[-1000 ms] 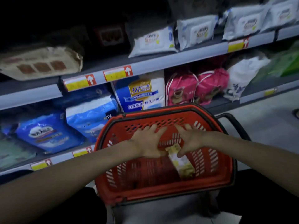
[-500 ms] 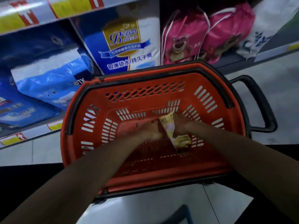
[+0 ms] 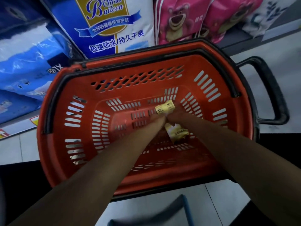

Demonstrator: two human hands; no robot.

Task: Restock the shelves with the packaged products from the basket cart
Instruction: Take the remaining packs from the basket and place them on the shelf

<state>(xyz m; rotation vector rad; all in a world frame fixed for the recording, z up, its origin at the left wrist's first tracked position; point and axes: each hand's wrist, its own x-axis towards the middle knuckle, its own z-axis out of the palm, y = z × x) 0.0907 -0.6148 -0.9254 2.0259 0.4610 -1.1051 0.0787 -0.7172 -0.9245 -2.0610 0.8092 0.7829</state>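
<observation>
Both hands, left hand (image 3: pixel 157 120) and right hand (image 3: pixel 176 115), blur over the yellow packet (image 3: pixel 164 108) in the basket (image 3: pixel 146 66), grips unclear.

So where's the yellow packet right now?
In the head view the yellow packet lies on the red basket's floor, right of centre, between the left hand and right hand.

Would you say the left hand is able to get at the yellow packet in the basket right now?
Probably yes: the left hand is already down in the open-topped basket, right beside the yellow packet, with nothing between them.
</observation>
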